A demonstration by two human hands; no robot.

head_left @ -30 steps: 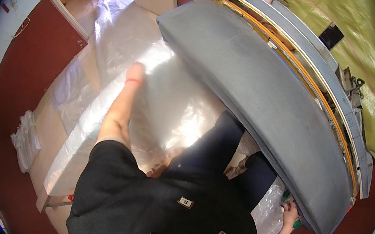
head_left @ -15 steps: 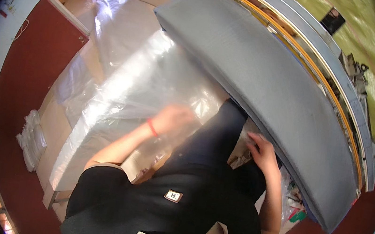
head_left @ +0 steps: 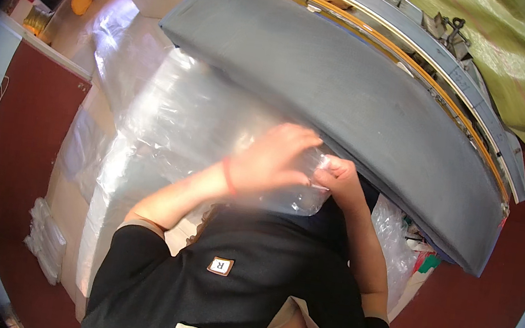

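Observation:
Clear plastic sheeting (head_left: 177, 106) spreads over the work surface to my left and reaches across to my lap. My right hand (head_left: 341, 180) is closed with thumb and fingers pinched on an edge of that plastic. Facing it is my left hand (head_left: 275, 160), slightly blurred, its thumb apart from its stretched fingers, over the same plastic. Between the two hands a crumpled fold of plastic (head_left: 311, 200) catches the light. Just beyond them lies the padded edge of a long grey fabric-covered board (head_left: 339, 81).
An orange strip and metal rails (head_left: 420, 72) run behind the grey board. Metal clamps (head_left: 452, 36) lie near a yellow-green woven sheet (head_left: 501, 63). Folded plastic bags (head_left: 45, 241) sit at the left edge of the surface. More crumpled plastic (head_left: 389, 237) lies to my right.
My right hand has come up and left and now pinches the plastic. My left hand has moved right toward it. Plastic now covers part of my lap; the view has shifted.

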